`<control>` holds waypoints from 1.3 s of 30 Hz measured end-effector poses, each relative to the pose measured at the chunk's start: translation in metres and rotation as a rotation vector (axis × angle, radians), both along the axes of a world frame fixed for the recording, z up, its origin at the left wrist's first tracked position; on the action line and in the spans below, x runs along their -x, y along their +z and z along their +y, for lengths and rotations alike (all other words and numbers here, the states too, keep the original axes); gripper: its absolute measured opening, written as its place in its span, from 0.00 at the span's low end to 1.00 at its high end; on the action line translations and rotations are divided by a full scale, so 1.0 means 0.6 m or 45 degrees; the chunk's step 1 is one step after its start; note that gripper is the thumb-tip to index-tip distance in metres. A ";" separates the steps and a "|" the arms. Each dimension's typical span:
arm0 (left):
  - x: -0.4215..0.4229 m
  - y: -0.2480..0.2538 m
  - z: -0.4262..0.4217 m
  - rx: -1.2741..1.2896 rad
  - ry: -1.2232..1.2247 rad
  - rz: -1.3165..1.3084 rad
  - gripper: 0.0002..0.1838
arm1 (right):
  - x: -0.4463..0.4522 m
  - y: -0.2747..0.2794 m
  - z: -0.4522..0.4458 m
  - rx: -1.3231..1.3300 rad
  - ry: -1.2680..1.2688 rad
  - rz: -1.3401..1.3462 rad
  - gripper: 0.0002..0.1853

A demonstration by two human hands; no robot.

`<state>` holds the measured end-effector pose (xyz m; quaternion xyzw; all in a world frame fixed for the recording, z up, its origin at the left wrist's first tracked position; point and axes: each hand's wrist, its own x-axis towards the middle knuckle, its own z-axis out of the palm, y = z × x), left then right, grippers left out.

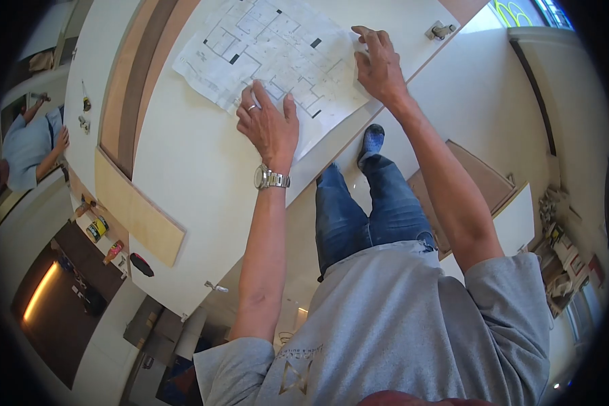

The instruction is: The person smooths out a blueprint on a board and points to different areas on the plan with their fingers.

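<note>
A printed floor plan lies on a white counter at the upper centre of the frame; the left hand rests at its lower edge, fingers loosely bent, thumb apart; the right hand curves by its right edge, thumb and forefinger well parted; neither grip visibly pinches anything, though contact under the right one cannot be told; the floor plan is probably light, limp and easily creased, best held flat by opposite margins.
</note>
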<state>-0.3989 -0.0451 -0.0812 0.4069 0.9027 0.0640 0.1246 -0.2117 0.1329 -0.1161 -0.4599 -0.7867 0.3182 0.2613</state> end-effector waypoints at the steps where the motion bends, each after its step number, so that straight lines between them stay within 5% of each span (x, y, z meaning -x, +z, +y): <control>1: 0.011 0.001 0.000 -0.034 -0.141 0.022 0.44 | -0.001 -0.004 -0.007 -0.001 -0.017 -0.007 0.29; 3: 0.036 -0.013 -0.008 -0.123 -0.309 0.031 0.44 | 0.000 -0.015 -0.027 -0.292 -0.069 -0.083 0.22; 10: 0.092 -0.025 -0.029 -0.258 -0.654 -0.087 0.47 | 0.012 -0.027 -0.026 -0.402 -0.217 -0.241 0.17; 29: 0.160 -0.045 -0.069 -0.538 -0.542 -0.436 0.51 | 0.012 -0.031 -0.030 -0.489 -0.229 -0.396 0.18; 39: 0.113 0.003 -0.025 -0.166 -0.739 0.039 0.42 | 0.012 -0.028 -0.030 -0.482 -0.237 -0.431 0.19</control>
